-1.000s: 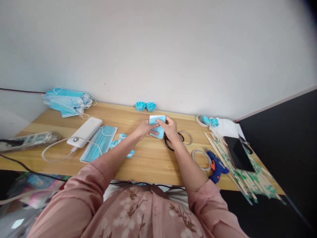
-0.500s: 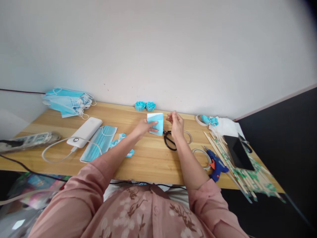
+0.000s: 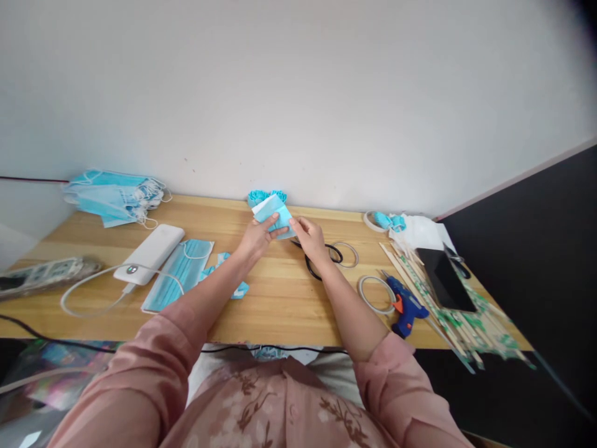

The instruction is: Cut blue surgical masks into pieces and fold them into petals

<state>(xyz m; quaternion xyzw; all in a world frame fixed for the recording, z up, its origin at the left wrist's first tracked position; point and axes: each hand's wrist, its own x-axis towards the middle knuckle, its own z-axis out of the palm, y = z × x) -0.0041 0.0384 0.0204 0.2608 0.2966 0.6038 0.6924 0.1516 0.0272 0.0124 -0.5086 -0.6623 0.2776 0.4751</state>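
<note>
My left hand (image 3: pixel 255 236) pinches a folded light-blue mask piece (image 3: pixel 272 210) and holds it tilted above the wooden table (image 3: pixel 280 292). My right hand (image 3: pixel 310 239) has come in beside it, fingertips closed on the piece's lower right edge. Black scissors (image 3: pixel 321 260) lie on the table just under my right hand. Two small blue rolled rosettes (image 3: pixel 261 196) sit by the wall behind the piece, partly hidden by it.
A stack of blue masks (image 3: pixel 112 196) lies far left, with a white power bank (image 3: pixel 150 246), its cable and a flat mask (image 3: pixel 180 274) nearer. Tape rings (image 3: pixel 373 292), a blue glue gun (image 3: pixel 407 306), wooden sticks (image 3: pixel 438 305) and a black phone (image 3: pixel 444 280) fill the right side.
My right hand let go and lifted half a second ago, then returned to the blue piece. My left hand has raised and tilted the piece. The view shifted slightly.
</note>
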